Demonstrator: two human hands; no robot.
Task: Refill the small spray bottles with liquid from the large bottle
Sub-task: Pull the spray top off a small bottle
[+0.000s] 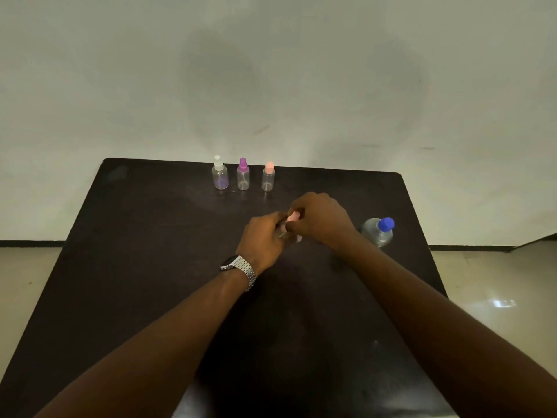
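the left hand grips a small spray bottle steady while the right hand pinches its pink cap, probably to unscrew it. the large bottle stands capped just beside, within reach; three other small bottles stand in a row behind.

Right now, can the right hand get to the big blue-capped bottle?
Probably yes, once freed. The big bottle stands upright just beside the right hand, near its wrist, with nothing between them. But that hand is pinching the pink cap of a small bottle that the left hand holds.
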